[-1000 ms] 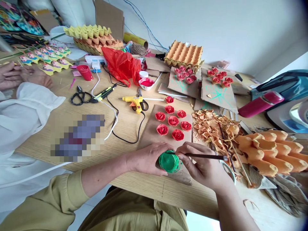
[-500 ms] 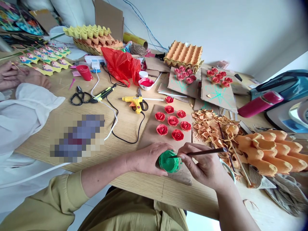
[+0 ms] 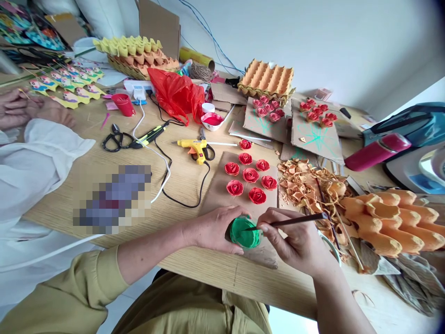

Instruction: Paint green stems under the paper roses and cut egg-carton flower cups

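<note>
My left hand (image 3: 219, 229) is wrapped round a small pot of green paint (image 3: 245, 232) above the near part of a cardboard sheet (image 3: 217, 195). In my right hand (image 3: 294, 239) is a dark-handled brush (image 3: 299, 220), pinched between thumb and fingers, its tip in the green paint. Several red paper-like roses (image 3: 250, 175) stand on the cardboard just beyond the pot. One more red rose (image 3: 245, 144) lies past the sheet's far edge.
A yellow glue gun (image 3: 198, 149), scissors (image 3: 116, 139) and a red bag (image 3: 177, 95) lie left. Orange scraps (image 3: 297, 181) and an egg tray (image 3: 392, 218) are right. Another person's hands (image 3: 28, 109) are far left.
The green paint's surface looks smoother and its pot is tilted slightly differently. Both hands keep nearly the same place, and the brush tip is still in the paint.
</note>
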Available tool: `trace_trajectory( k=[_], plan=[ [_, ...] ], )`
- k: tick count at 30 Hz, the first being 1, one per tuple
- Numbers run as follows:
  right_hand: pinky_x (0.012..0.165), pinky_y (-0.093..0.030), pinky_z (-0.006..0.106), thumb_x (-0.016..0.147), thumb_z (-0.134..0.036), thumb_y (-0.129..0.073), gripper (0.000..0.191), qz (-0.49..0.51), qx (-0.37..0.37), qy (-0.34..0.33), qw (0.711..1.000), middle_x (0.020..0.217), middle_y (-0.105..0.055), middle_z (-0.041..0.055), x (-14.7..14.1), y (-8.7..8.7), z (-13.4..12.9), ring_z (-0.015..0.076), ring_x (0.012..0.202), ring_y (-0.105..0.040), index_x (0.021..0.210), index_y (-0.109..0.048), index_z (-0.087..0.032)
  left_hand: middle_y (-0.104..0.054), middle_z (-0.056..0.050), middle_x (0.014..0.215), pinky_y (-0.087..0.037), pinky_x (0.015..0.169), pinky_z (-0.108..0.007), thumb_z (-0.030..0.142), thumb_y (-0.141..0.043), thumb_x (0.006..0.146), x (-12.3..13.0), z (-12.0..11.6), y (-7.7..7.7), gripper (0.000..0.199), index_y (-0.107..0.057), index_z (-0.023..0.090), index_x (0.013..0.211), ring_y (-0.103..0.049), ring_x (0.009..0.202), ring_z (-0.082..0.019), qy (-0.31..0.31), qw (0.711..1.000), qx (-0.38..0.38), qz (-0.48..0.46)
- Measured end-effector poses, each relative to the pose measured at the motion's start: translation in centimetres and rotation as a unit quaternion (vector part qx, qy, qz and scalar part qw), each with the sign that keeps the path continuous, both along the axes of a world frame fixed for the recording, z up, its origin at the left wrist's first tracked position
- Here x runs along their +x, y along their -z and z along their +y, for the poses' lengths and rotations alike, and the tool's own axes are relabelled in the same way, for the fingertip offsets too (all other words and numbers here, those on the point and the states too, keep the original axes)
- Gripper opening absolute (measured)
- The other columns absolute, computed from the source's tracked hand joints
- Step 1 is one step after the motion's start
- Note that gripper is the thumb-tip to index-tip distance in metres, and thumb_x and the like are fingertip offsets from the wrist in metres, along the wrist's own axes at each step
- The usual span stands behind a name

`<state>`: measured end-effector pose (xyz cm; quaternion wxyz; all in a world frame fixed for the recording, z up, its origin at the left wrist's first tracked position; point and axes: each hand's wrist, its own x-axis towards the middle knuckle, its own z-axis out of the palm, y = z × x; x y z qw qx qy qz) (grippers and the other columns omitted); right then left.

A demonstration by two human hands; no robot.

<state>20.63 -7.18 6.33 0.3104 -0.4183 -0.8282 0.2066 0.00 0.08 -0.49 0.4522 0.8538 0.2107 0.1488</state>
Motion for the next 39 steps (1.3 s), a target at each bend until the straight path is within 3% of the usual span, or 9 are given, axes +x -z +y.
trace_trajectory(
  k=[11, 14, 18, 39],
  plan=[
    [0.062, -0.043, 0.026, 0.100, -0.014, -0.050, 0.014, 0.003, 0.017, -0.008, 1.000, 0.080, -0.066, 0.0045, 0.02, -0.02, -0.03, 0.0133, 0.070, -0.059, 0.092, -0.061, -0.017, -0.066, -0.005, 0.116, -0.049, 0.090, -0.037, 0.031, -0.086, 0.065, 0.07, -0.08, -0.18, 0.065, -0.051, 0.024, 0.118, -0.064, 0.108, -0.027, 0.002, 1.000, 0.005, 0.000],
    [0.062, -0.044, 0.026, 0.100, -0.015, -0.050, 0.014, 0.012, -0.007, -0.041, 0.999, 0.080, -0.065, 0.0036, -0.11, -0.01, -0.06, 0.0127, 0.069, -0.059, 0.092, -0.061, -0.018, -0.066, -0.004, 0.113, -0.049, 0.089, -0.036, 0.030, -0.087, 0.064, 0.10, -0.12, -0.11, 0.065, -0.050, 0.025, 0.117, -0.065, 0.105, -0.026, 0.002, 1.000, 0.006, -0.001],
    [0.061, -0.043, 0.026, 0.101, -0.018, -0.049, 0.014, 0.017, -0.011, -0.020, 1.000, 0.078, -0.063, 0.0033, -0.10, 0.00, -0.08, 0.0130, 0.067, -0.058, 0.094, -0.061, -0.018, -0.066, -0.005, 0.115, -0.049, 0.090, -0.036, 0.029, -0.088, 0.063, 0.12, -0.16, -0.02, 0.068, -0.049, 0.024, 0.119, -0.065, 0.107, -0.026, 0.004, 1.000, 0.009, -0.005],
    [0.063, -0.043, 0.025, 0.102, -0.020, -0.048, 0.018, 0.022, -0.073, -0.097, 0.992, 0.079, -0.062, 0.0028, 0.07, -0.17, -0.15, 0.0124, 0.070, -0.055, 0.090, -0.061, -0.018, -0.066, -0.005, 0.114, -0.049, 0.094, -0.037, 0.026, -0.086, 0.065, 0.13, -0.17, 0.26, 0.066, -0.049, 0.022, 0.120, -0.065, 0.107, -0.026, 0.013, 1.000, 0.024, -0.015]
  ],
)
